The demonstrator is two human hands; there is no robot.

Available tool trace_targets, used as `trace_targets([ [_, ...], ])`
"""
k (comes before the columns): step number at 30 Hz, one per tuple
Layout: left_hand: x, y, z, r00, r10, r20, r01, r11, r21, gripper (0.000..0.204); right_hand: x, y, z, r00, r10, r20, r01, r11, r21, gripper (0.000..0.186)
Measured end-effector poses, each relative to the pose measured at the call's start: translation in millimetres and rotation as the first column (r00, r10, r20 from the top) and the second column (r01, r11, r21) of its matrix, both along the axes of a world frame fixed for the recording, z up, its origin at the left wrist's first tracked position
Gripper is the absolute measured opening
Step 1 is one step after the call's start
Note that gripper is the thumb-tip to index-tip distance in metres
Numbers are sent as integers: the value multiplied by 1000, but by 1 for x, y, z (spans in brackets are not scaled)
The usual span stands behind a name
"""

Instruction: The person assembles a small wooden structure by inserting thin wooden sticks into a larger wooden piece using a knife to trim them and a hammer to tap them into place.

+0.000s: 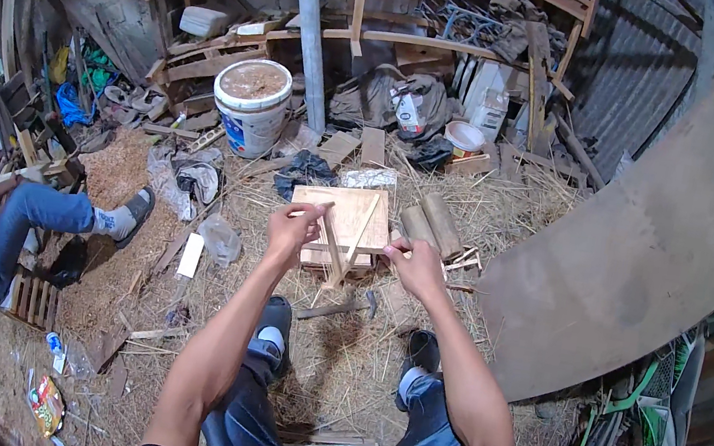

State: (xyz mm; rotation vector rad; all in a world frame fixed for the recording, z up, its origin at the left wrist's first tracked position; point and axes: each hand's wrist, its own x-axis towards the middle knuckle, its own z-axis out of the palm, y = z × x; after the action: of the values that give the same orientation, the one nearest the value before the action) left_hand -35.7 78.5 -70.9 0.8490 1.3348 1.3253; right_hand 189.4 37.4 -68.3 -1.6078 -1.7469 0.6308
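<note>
In front of my knees a square pale wooden board (337, 199) lies on top of other wood, low over the straw. My left hand (290, 233) is at its left side, thumb and fingers pinched at the upper end of a thin wooden strip (332, 242). A second, paler strip (363, 229) slants across the board and meets the first near its front edge. At the board's right front corner my right hand (417, 268) has its fingers closed; what they pinch is too small to make out. A hammer (334, 311) lies on the ground between my feet.
Two short round logs (441, 225) lie right of the board. Behind stands a white bucket (250, 108) of sawdust. A large leaning sheet (647, 222) and a green-and-white motorbike (636, 407) are at right. Another person (31, 214) sits at left.
</note>
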Motion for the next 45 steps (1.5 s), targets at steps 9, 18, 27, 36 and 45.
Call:
trace_targets([
  [9,-44,108,-169,779,375,503,-257,922,-290,21,-11,26,-26,993,-101,-61,89,980,-180,25],
  [18,1,108,-254,935,-188,-299,45,902,-429,22,15,24,-39,985,-77,-152,63,993,-98,17],
  [27,-16,116,-72,837,98,-538,54,965,258,19,8,25,-20,996,-2,-88,3,1000,8,18],
  [36,23,-20,43,342,-178,-923,819,538,200,22,2,-1,23,991,132,-18,-133,989,-59,16],
  [45,47,-57,41,683,-274,-677,472,873,123,17,19,0,31,972,-233,-14,229,940,253,27],
])
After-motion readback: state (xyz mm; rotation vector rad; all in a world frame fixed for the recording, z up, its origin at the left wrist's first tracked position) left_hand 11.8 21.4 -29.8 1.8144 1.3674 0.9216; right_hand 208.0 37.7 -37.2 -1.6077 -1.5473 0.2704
